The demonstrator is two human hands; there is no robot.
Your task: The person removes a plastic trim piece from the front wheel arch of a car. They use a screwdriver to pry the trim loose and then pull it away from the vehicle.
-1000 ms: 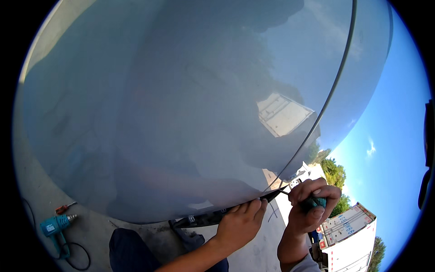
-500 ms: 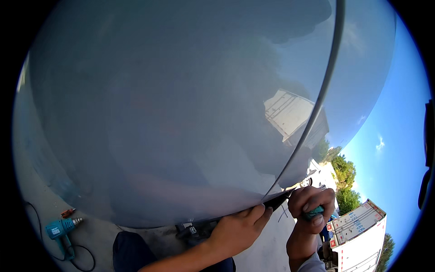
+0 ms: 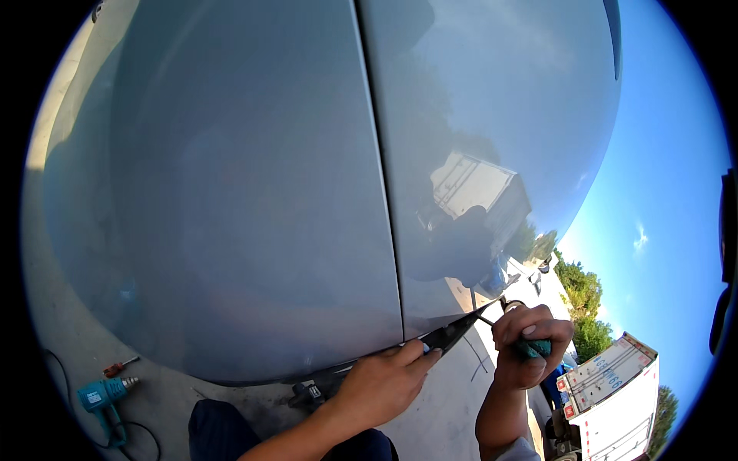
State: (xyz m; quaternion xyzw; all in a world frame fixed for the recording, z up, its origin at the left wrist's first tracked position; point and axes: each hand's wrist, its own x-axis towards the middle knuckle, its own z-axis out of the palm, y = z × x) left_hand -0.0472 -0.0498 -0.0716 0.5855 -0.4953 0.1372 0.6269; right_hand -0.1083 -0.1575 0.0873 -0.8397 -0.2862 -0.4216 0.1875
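Observation:
A glossy grey-blue car body panel [image 3: 261, 192] fills most of the view, with a dark seam running down it. At its lower edge, my left hand [image 3: 388, 384] grips with bent fingers; a small pale-blue spot shows by the fingertips, too small to name. A black strip [image 3: 453, 332] lies along the edge just right of those fingers. My right hand [image 3: 530, 338] is closed around the green handle of a screwdriver [image 3: 538, 348]. Its thin shaft points left and reaches the panel edge near the black strip's end.
On the concrete floor at lower left lie a teal heat gun [image 3: 101, 396] with a black cord and an orange-handled screwdriver [image 3: 117, 368]. My dark-clothed knees [image 3: 219, 426] are below the panel. At right stand a white box truck [image 3: 615, 399] and trees [image 3: 580, 296].
My view has shifted, so the panel seam now appears further left. The screwdriver's shaft now shows at the panel edge, and more of the black strip is visible between my hands.

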